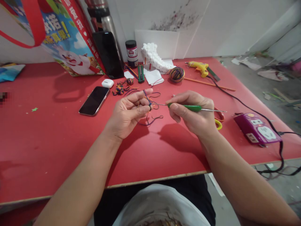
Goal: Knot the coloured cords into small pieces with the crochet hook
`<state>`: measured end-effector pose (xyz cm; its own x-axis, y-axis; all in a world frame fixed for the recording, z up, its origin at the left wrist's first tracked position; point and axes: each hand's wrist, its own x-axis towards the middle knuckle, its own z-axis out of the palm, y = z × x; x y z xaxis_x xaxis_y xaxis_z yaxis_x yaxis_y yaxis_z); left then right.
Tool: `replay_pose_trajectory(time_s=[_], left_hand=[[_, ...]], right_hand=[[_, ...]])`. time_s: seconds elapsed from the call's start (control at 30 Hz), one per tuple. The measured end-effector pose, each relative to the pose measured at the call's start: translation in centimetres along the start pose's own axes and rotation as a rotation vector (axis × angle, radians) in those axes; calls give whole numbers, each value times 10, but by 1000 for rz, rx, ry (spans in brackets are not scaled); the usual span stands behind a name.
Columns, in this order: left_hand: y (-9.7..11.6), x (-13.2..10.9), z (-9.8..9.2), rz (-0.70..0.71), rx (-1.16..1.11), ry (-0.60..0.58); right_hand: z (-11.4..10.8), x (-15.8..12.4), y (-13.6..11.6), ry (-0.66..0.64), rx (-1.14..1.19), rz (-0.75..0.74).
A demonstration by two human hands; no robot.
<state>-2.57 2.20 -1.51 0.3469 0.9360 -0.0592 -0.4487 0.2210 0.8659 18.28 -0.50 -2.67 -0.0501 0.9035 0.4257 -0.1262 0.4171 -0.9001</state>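
Note:
My right hand (191, 110) is closed round the green handle of a crochet hook (194, 108). The hook's thin metal shaft points left, its tip close to my left fingertips. Between thumb and fingers my left hand (131, 110) pinches a small dark piece of yarn work (150, 106), and a strand loops over its raised index finger. Loose multicoloured yarn (155, 119) trails onto the red table below. Behind the hands sits a ball of multicoloured yarn (176, 74). Whether the hook tip is inside a stitch is too small to tell.
On the red table (70, 163) lie a phone (94, 101), a white earbud case (107, 83), a yellow glue gun (198, 67) and scissors with red and yellow handles (219, 121). A purple power socket box (257, 128) stands right. Below the edge is a white bin (160, 197).

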Motion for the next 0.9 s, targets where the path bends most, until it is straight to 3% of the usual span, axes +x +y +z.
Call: replay_pose_trajectory(time_s=[0.43,0.57,0.9], left_hand=[[-4,-1,-1,-77,32,-83],[-8,1,4,-15,8,-42],[-13,3,11,80,-49,110]], right_hand=[[-9,8,-4,-91,188,179],[-1,7,0,-73,288,215],[18,-1,13,54,269,169]])
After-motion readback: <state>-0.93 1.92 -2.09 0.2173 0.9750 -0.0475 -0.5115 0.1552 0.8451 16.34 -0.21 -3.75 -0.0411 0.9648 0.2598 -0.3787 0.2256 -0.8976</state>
